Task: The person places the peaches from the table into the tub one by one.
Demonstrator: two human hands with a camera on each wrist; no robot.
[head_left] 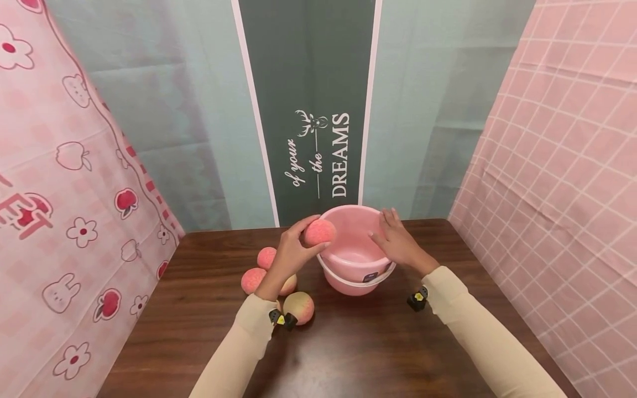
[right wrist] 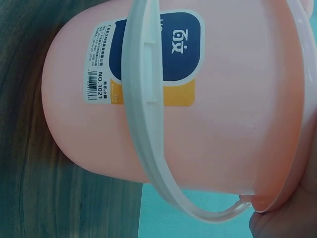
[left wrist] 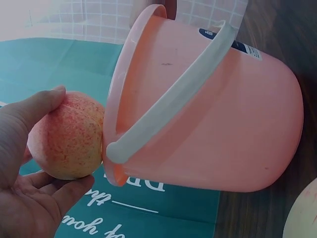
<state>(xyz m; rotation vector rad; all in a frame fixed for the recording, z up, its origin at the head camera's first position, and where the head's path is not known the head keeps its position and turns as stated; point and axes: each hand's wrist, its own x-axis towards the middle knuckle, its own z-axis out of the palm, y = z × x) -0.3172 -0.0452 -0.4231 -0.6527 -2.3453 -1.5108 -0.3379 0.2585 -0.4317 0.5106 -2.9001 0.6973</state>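
Observation:
A pink peach is held in my left hand at the left rim of a pink bucket. In the left wrist view, the thumb lies over the peach and fingers support it from below, close against the bucket's rim. My right hand grips the bucket's right rim, its thumb on the inner side. The right wrist view shows only part of that hand at the rim. The bucket stands upright, its white handle hanging down across the label. No peach shows inside it.
Several other peaches lie on the brown wooden table left of the bucket, among them a yellow-pink peach and a pink peach. My left forearm partly hides them. Fabric hangs behind and at both sides of the table.

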